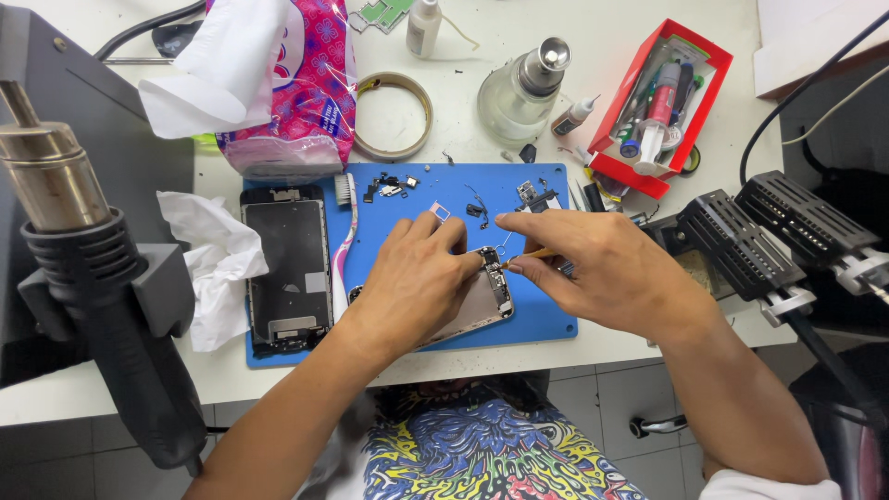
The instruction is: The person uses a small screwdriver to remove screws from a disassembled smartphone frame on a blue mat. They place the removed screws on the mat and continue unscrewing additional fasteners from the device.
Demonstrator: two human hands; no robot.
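I see my left hand point(417, 278) pressed flat on the open phone point(482, 301), fingers together | my right hand point(593, 264) pinched tight on a thin tool point(530, 255), tip on the phone's top | phone on the blue mat point(546, 319) | screen point(287, 268) at 9 o'clock | toothbrush point(344, 236) beside the screen
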